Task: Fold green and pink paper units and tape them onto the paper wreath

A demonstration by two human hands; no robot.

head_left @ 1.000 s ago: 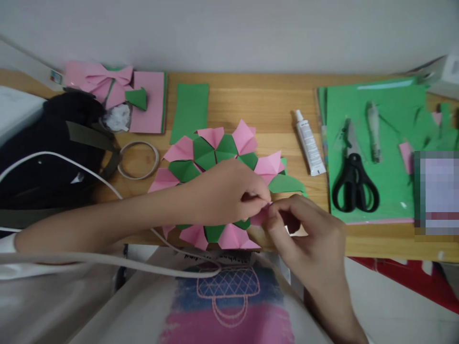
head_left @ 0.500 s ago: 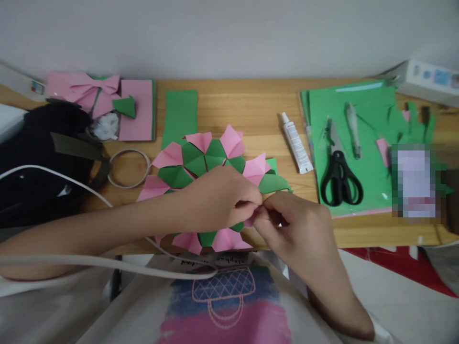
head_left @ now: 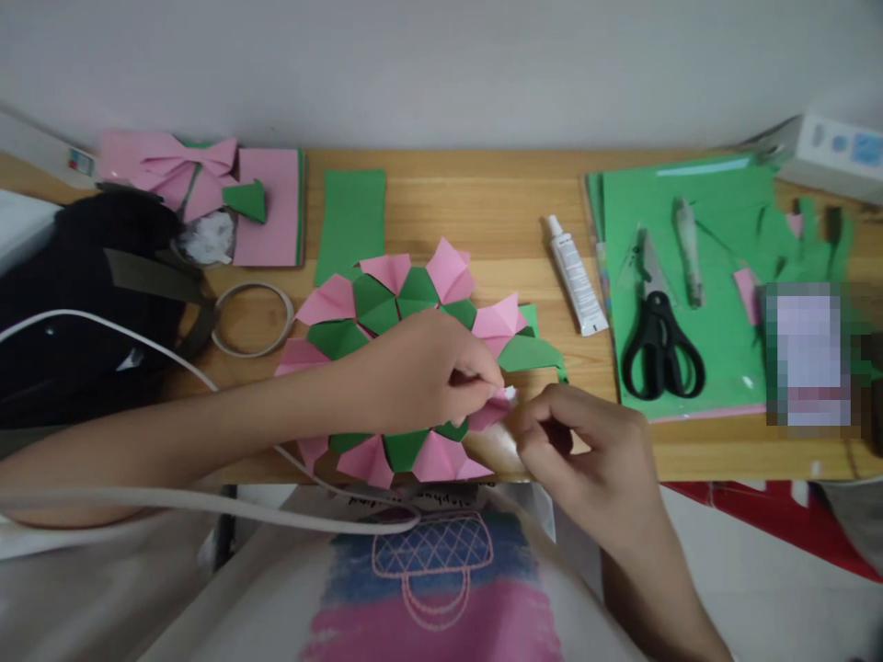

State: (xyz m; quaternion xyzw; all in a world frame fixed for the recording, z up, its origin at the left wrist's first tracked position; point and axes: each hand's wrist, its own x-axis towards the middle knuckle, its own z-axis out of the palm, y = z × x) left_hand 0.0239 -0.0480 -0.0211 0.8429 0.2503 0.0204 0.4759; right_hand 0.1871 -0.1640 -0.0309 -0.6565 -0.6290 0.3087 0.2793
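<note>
A folded paper flower (head_left: 376,308), green at the centre with pink points around it, lies on the table under my left forearm. My left hand (head_left: 445,368) is closed in a pinch on a pink paper petal (head_left: 491,412) at its right side. A small white bit shows at the petal's upper tip. Just to the right, apart from the petal, my right hand (head_left: 590,450) has its thumb and forefinger pressed together. Whether anything small is between them I cannot make out. The left hand and forearm hide part of the flower.
A glue tube (head_left: 577,276) lies beyond my hands. Black-handled scissors (head_left: 662,345) rest on packed green paper (head_left: 731,368) at right. A tape roll (head_left: 252,318), a green strip (head_left: 351,216), pink paper (head_left: 269,207) and a black bag (head_left: 89,303) are at left. A white cable (head_left: 207,506) crosses in front.
My right hand has moved right, away from my left hand; their fingertips met before. The pink petal with its white tip now shows between them. My left hand has stayed nearly in place.
</note>
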